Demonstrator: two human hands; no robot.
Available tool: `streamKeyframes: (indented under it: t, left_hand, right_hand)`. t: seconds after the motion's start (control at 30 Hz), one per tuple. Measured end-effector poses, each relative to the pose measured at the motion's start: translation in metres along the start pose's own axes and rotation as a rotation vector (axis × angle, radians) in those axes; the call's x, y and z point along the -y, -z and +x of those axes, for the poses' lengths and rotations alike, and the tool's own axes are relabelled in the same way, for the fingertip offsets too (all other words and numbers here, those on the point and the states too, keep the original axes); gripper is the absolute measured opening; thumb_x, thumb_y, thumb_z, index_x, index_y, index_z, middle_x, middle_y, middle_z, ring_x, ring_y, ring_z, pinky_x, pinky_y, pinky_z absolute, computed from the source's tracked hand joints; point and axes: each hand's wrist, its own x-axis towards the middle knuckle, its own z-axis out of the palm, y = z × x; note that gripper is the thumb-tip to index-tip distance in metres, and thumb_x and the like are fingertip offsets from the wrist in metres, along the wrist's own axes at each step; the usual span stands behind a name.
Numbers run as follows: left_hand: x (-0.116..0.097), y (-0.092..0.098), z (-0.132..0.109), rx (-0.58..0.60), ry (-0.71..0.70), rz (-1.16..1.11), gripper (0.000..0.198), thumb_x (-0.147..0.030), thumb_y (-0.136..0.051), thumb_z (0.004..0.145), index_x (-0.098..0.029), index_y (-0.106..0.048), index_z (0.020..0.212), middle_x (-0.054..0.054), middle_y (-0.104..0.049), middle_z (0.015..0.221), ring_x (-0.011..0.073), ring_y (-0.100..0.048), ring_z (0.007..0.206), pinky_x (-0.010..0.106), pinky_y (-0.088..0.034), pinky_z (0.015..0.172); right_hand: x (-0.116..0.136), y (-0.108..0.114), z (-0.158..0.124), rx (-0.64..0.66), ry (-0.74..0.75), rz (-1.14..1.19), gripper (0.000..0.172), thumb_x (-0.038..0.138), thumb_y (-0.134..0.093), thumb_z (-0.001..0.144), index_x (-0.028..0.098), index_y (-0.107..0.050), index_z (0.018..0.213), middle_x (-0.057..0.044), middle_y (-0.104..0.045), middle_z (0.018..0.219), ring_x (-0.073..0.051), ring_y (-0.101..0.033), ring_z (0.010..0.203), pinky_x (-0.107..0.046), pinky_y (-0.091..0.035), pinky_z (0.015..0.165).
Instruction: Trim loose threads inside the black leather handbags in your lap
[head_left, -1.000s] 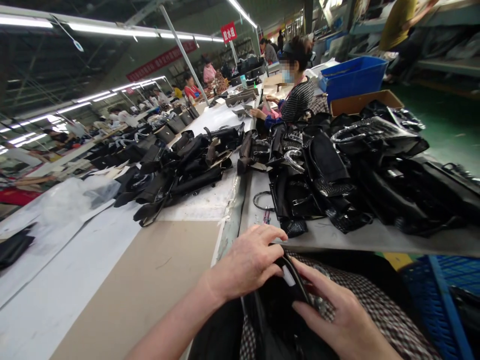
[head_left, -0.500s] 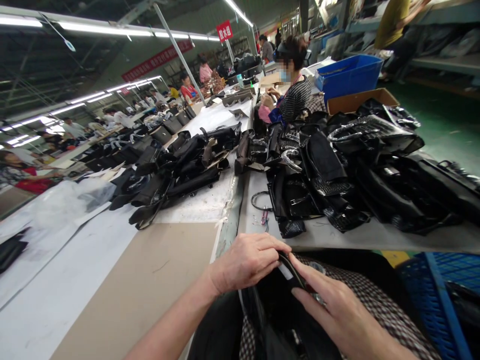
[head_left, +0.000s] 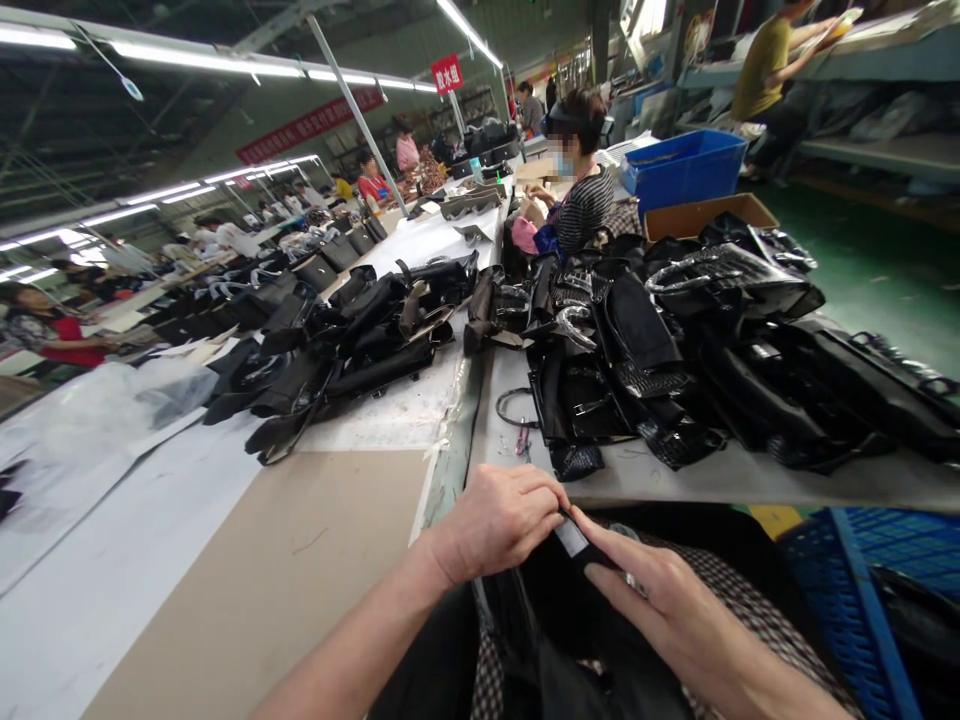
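Note:
A black bag (head_left: 555, 620) lies across my lap, its mouth facing me and a small white label (head_left: 572, 538) near the top edge. My left hand (head_left: 504, 520) is closed on the far end of that edge, its fingers curled over it. My right hand (head_left: 649, 590) grips the same edge nearer to me, thumb on the inner side and fingers along the outer side. The two hands' fingertips meet at the rim. Much of the bag's lower part is dark and hard to make out. A checked cloth (head_left: 739, 600) shows beneath it.
Black bags (head_left: 637, 330) are heaped on the table ahead, with more black pieces (head_left: 352, 350) to the left. A handle ring (head_left: 516, 407) lies near the table edge. At right stands a blue crate (head_left: 855, 600). A co-worker in a striped top (head_left: 585, 210) sits farther off.
The view has shifted slightly. Both hands keep hold of the bag's edge, and the rim between them looks pressed flatter, with less of its curve showing.

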Motion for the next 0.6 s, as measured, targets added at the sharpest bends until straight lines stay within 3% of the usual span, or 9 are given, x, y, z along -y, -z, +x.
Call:
streamKeyframes:
  t: [0.13, 0.23, 0.3, 0.4, 0.47, 0.6]
  left_hand:
    - [-0.007, 0.001, 0.005, 0.059, 0.055, 0.102, 0.019, -0.025, -0.047, 0.095, -0.016, -0.062, 0.088, 0.004, -0.07, 0.093, 0.0152, -0.065, 0.084, 0.024, -0.048, 0.071]
    - [-0.015, 0.003, 0.01, 0.118, 0.075, 0.211, 0.019, -0.026, -0.047, 0.095, -0.015, -0.061, 0.091, 0.004, -0.068, 0.09, 0.0169, -0.064, 0.081, 0.025, -0.046, 0.065]
    - [-0.02, 0.004, 0.013, 0.144, 0.085, 0.265, 0.017, -0.026, -0.048, 0.095, -0.015, -0.061, 0.09, 0.004, -0.067, 0.088, 0.0177, -0.063, 0.079, 0.026, -0.045, 0.061]
    - [-0.024, 0.003, 0.016, 0.162, 0.096, 0.289, 0.016, -0.026, -0.049, 0.094, -0.016, -0.06, 0.089, 0.003, -0.067, 0.087, 0.0184, -0.063, 0.08, 0.026, -0.043, 0.06]
    - [-0.024, 0.002, 0.017, 0.164, 0.104, 0.286, 0.016, -0.025, -0.049, 0.094, -0.016, -0.06, 0.088, 0.003, -0.067, 0.088, 0.0185, -0.063, 0.081, 0.026, -0.043, 0.06]
    - [-0.02, 0.001, 0.016, 0.17, 0.141, 0.269, 0.014, -0.026, -0.051, 0.094, -0.016, -0.059, 0.087, 0.003, -0.067, 0.089, 0.0183, -0.064, 0.082, 0.026, -0.042, 0.061]
  right_hand:
    - [0.009, 0.009, 0.002, 0.025, -0.031, -0.04, 0.045, 0.024, -0.042, 0.095, 0.023, -0.049, 0.139, -0.005, -0.068, 0.12, -0.023, -0.065, 0.107, -0.035, -0.053, 0.092]
    - [0.023, 0.015, 0.003, 0.082, -0.109, -0.214, 0.042, 0.031, -0.044, 0.096, 0.018, -0.051, 0.136, -0.007, -0.074, 0.099, -0.026, -0.071, 0.087, -0.036, -0.056, 0.075]
    - [0.029, 0.014, 0.002, 0.116, -0.169, -0.388, 0.037, 0.034, -0.056, 0.09, 0.016, -0.059, 0.122, -0.008, -0.075, 0.088, -0.029, -0.072, 0.076, -0.036, -0.055, 0.065]
    - [0.024, 0.007, -0.001, 0.119, -0.216, -0.634, 0.015, 0.031, -0.061, 0.088, 0.017, -0.066, 0.088, -0.007, -0.073, 0.073, -0.031, -0.071, 0.067, -0.033, -0.048, 0.055]
    - [0.015, 0.0, -0.003, 0.059, -0.187, -0.727, 0.019, 0.029, -0.057, 0.091, 0.018, -0.063, 0.078, -0.006, -0.071, 0.067, -0.028, -0.07, 0.061, -0.029, -0.041, 0.05]
    - [-0.002, -0.01, -0.004, -0.067, 0.015, -0.732, 0.029, 0.019, -0.041, 0.098, 0.018, -0.056, 0.072, -0.003, -0.065, 0.058, -0.018, -0.064, 0.048, -0.028, -0.028, 0.046]
